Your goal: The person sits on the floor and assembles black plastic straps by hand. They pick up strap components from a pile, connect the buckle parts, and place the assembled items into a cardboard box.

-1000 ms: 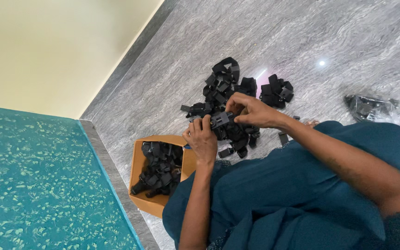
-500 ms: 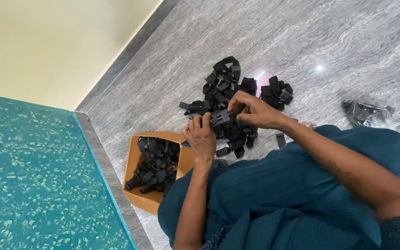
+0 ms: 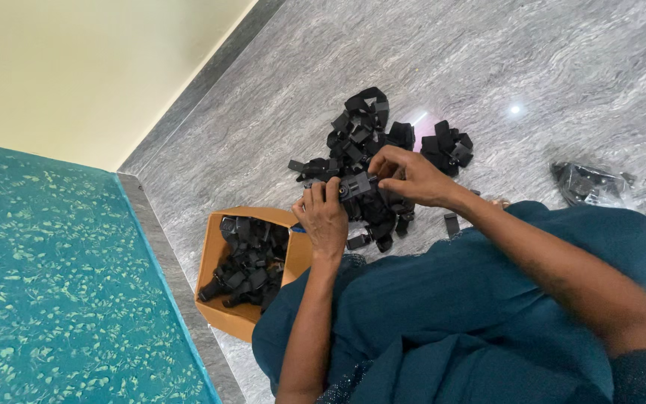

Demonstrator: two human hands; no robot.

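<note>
My left hand (image 3: 325, 217) grips a black part (image 3: 355, 186) from below, fingers closed round it, so it stays put over my lap (image 3: 450, 314). My right hand (image 3: 405, 173) pinches its far end, fingertips tight (what they work on is hidden). The box (image 3: 218, 258) sits by my knee, within reach; the pile (image 3: 364, 135) lies just beyond, a bag (image 3: 588, 182) off right.

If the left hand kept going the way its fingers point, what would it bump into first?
Probably the pile of black clips and straps on the grey floor, just beyond the black part the left hand holds; depth is hard to judge.
</note>
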